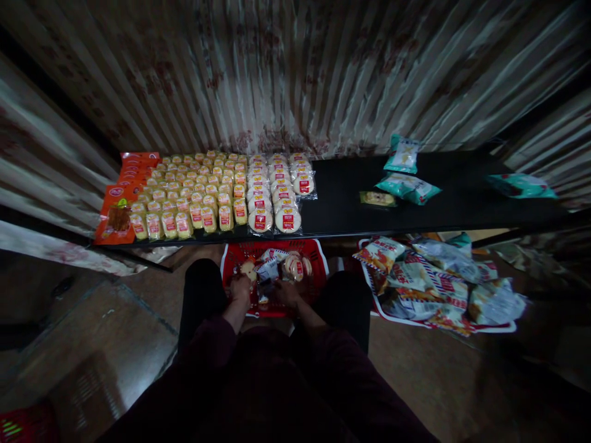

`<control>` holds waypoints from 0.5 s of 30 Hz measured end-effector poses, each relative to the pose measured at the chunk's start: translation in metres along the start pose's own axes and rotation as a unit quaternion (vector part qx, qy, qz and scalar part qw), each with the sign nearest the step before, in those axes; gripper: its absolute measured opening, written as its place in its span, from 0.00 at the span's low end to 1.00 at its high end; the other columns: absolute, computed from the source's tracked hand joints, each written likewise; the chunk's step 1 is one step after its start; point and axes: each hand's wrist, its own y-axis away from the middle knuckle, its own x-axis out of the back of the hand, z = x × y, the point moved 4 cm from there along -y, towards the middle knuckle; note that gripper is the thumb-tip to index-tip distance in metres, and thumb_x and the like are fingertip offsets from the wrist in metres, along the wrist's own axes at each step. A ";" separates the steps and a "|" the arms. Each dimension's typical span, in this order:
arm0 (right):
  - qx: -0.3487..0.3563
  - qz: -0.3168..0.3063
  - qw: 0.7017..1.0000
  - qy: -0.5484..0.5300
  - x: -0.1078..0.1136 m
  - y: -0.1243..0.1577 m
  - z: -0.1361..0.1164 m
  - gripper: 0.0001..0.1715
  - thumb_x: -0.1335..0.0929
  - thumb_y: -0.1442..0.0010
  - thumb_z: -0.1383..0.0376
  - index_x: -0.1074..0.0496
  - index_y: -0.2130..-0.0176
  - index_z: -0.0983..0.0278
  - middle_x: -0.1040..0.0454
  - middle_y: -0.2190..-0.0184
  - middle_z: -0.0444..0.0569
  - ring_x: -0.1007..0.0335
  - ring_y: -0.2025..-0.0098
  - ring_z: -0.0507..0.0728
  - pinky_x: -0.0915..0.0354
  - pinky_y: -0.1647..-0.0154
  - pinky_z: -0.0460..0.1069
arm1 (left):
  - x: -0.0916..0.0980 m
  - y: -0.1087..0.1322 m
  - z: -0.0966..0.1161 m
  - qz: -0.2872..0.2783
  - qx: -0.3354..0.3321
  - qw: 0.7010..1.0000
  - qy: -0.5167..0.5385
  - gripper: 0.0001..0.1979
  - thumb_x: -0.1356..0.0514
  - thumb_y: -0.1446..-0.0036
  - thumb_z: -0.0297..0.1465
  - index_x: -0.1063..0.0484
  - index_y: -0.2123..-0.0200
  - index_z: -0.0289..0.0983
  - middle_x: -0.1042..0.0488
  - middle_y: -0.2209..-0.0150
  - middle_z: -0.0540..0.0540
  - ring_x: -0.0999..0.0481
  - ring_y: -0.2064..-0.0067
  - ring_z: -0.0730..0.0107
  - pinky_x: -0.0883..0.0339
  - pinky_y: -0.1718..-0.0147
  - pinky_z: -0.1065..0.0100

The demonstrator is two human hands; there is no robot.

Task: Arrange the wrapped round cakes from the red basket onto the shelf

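Note:
A red plastic basket (pixel 318 253) stands on the floor between my knees, holding several wrapped snack packets. Both my hands are down inside it. My left hand (pixel 240 287) is closed around a small pale round packet (pixel 248 269) at the basket's left side. My right hand (pixel 287 293) rests among the wrappers in the basket's middle, beside round cakes with red labels (pixel 296 266); its fingers are too dark to read. On the black shelf (pixel 351 203) above, rows of small yellow packets (pixel 194 191) and round white cakes (pixel 277 191) lie neatly laid out.
Orange packets (pixel 120 203) line the shelf's left end. Teal bags (pixel 406 184) lie loose on the shelf's right part. A second basket (pixel 489 329) heaped with mixed snack bags sits on the floor at right. A striped curtain (pixel 295 74) hangs behind.

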 end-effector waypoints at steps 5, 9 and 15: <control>-0.016 0.014 0.994 -0.103 -0.002 0.004 -0.006 0.09 0.30 0.51 0.57 0.26 0.73 0.60 0.23 0.73 0.46 0.28 0.65 0.57 0.35 0.61 0.51 | 0.015 0.007 0.008 0.026 0.048 0.996 0.067 0.08 0.40 0.51 0.27 0.35 0.79 0.36 0.32 0.81 0.51 0.28 0.78 0.73 0.32 0.71 0.68; -0.031 0.007 0.983 -0.181 -0.007 0.013 -0.016 0.16 0.33 0.47 0.52 0.27 0.68 0.61 0.24 0.75 0.44 0.29 0.72 0.54 0.33 0.68 0.49 | 0.019 0.017 0.018 0.019 0.027 0.996 0.084 0.05 0.41 0.53 0.27 0.35 0.79 0.37 0.30 0.80 0.50 0.28 0.77 0.73 0.32 0.71 0.68; -0.124 0.018 0.931 -0.342 -0.004 0.026 -0.030 0.17 0.31 0.45 0.51 0.30 0.67 0.63 0.27 0.78 0.43 0.34 0.80 0.49 0.37 0.79 0.43 | -0.002 0.040 0.027 -0.055 -0.058 0.996 0.035 0.03 0.42 0.56 0.30 0.30 0.77 0.36 0.29 0.79 0.51 0.28 0.74 0.69 0.32 0.69 0.66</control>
